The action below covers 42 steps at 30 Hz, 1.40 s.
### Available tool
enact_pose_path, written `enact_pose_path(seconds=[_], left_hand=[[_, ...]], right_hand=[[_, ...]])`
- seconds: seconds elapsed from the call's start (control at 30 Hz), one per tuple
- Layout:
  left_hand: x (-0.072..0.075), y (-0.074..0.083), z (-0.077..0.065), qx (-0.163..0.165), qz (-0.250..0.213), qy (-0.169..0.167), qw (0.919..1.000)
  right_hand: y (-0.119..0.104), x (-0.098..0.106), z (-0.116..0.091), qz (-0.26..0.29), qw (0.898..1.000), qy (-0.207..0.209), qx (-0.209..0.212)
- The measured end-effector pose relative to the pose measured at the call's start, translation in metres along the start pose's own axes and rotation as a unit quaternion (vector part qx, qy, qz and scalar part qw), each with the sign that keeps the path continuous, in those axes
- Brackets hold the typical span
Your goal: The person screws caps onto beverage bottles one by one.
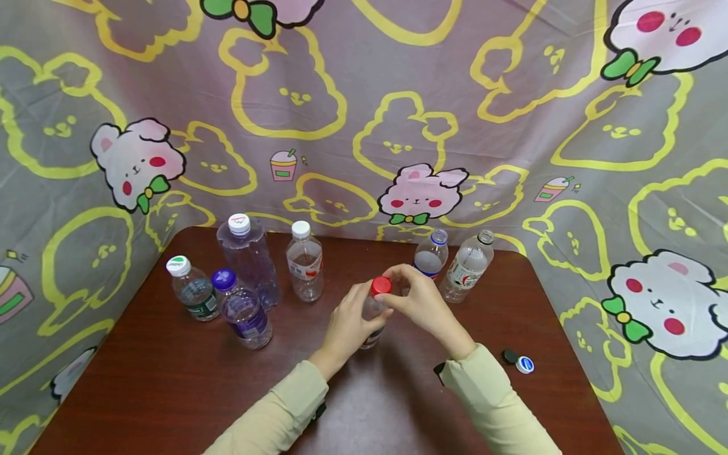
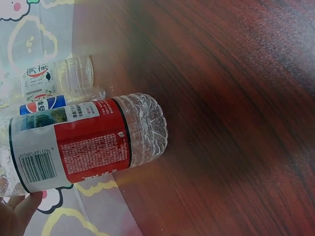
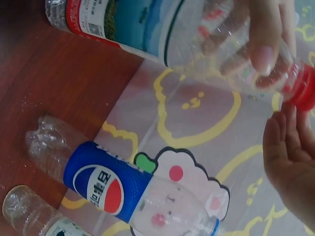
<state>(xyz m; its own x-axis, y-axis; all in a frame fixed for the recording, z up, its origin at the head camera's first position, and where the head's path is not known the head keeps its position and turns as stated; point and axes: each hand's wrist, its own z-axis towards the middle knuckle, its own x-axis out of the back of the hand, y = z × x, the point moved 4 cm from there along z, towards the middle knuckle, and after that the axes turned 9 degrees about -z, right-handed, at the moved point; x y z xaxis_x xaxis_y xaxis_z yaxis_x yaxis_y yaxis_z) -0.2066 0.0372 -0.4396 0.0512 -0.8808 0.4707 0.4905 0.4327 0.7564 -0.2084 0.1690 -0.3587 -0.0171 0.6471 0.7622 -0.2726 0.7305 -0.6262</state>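
A clear plastic bottle (image 2: 93, 142) with a red and white label stands upright on the table in front of me. My left hand (image 1: 347, 322) grips its upper part, below the neck. At the top is a red cap (image 1: 381, 285), and the thumb and fingers of my right hand (image 1: 423, 302) pinch it around the sides. In the right wrist view the red cap (image 3: 304, 88) sits on the bottle's neck. Just behind my right hand is an uncapped Pepsi bottle (image 3: 108, 182) with a blue label. Beside it stands another uncapped clear bottle (image 1: 467, 268).
To the left stand capped bottles: a small green-labelled one (image 1: 194, 294), a purple-capped one (image 1: 244, 316), a large one (image 1: 250, 259) and a white-capped one (image 1: 305, 265). A black cap (image 1: 509, 356) and a blue-white cap (image 1: 525, 364) lie at right. Patterned cloth (image 1: 324, 95) hangs behind the table.
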Motion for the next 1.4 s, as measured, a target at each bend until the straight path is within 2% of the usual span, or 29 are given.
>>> enact_pose_path(seconds=[0.13, 0.37, 0.57, 0.7, 0.93, 1.1, 1.4], left_hand=[[0.000, 0.001, 0.000, -0.002, 0.001, -0.005, 1.0000], [-0.001, 0.002, 0.000, 0.003, -0.004, -0.015, 0.9999], [-0.001, 0.004, 0.001, -0.002, -0.004, -0.011, 0.9999], [-0.001, 0.005, 0.002, 0.001, -0.008, -0.013, 0.9999], [-0.001, 0.006, 0.002, 0.001, -0.010, -0.011, 0.9999], [-0.001, 0.005, 0.002, 0.003, -0.003, -0.010, 0.9999], [-0.001, -0.003, -0.010, 0.051, 0.022, -0.050, 0.9972]], right_hand=[[0.000, -0.004, 0.000, -0.014, 1.000, 0.006, -0.001], [0.000, -0.001, -0.003, 0.010, 0.997, -0.037, 0.060], [0.005, 0.004, -0.004, 0.036, 0.997, -0.061, 0.043], [0.008, 0.004, -0.004, 0.042, 0.997, -0.042, 0.043], [0.007, 0.002, -0.006, 0.021, 0.998, 0.017, 0.059], [0.005, -0.001, -0.005, 0.009, 0.997, 0.040, 0.068], [0.002, -0.006, -0.005, 0.018, 0.996, 0.049, 0.067]])
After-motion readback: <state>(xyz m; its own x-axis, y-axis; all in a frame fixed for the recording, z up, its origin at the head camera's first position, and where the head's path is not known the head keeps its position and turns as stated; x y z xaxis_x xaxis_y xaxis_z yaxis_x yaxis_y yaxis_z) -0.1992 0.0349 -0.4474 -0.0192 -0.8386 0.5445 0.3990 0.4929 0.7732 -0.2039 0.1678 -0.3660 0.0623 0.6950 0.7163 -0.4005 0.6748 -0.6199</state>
